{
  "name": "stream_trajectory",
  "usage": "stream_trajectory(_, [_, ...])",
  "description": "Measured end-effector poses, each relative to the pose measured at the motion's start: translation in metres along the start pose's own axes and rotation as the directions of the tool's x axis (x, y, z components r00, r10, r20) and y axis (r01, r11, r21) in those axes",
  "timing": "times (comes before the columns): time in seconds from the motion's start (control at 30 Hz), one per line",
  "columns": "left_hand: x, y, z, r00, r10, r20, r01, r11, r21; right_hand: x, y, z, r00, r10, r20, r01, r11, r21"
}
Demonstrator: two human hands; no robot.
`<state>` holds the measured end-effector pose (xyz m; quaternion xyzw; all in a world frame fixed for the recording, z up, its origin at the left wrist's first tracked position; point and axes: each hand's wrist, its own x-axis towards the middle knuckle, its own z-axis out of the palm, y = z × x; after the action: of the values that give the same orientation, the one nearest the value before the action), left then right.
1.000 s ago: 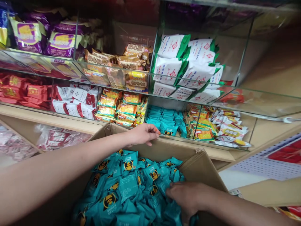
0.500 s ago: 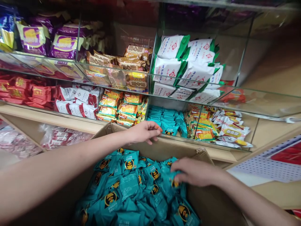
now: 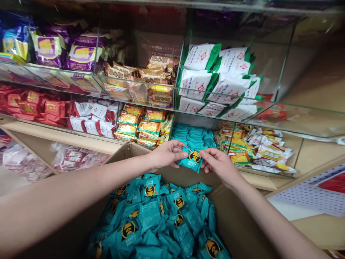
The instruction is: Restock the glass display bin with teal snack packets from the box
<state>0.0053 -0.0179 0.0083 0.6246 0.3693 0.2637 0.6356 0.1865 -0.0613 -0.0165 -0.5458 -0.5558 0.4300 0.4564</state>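
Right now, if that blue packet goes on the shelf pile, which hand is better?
Probably the left hand, only just. Both hands pinch the packet, but the left appears slightly higher, nearer the shelf pile. The right hand is almost as near.

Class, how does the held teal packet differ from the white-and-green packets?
The teal packet has a round emblem; the white-and-green packets have red diamonds. Left hand and right hand pinch the teal packet; the white-and-green packets sit stacked. Both bear printed writing.
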Motion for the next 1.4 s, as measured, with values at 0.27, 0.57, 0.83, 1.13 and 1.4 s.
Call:
stream_trajectory(0.27, [0.000,0.002,0.007,0.998,-0.054,-0.022,0.055,0.998,0.016,-0.005,0.007,0.001,0.990,-0.109,-0.090,0.094,0.983,-0.155])
stream_trajectory(0.57, [-0.004,0.007,0.013,0.987,-0.093,-0.128,0.068,0.981,-0.184,-0.016,0.000,0.013,0.998,0.050,0.029,-0.057,0.934,0.354])
stream_trajectory(0.83, [-0.005,0.009,0.009,0.994,-0.098,-0.051,0.085,0.972,-0.217,-0.010,0.006,0.008,0.998,0.052,-0.048,-0.032,0.936,0.352])
stream_trajectory(1.13, [-0.013,0.003,0.007,0.932,-0.173,0.320,0.117,0.976,0.186,-0.013,0.008,0.012,0.982,-0.183,-0.055,0.171,0.969,-0.178])
stream_trajectory(1.4, [-0.013,0.000,0.015,0.992,-0.128,-0.004,0.126,0.984,-0.125,-0.014,0.004,0.018,0.997,0.080,0.020,-0.082,0.926,0.370])
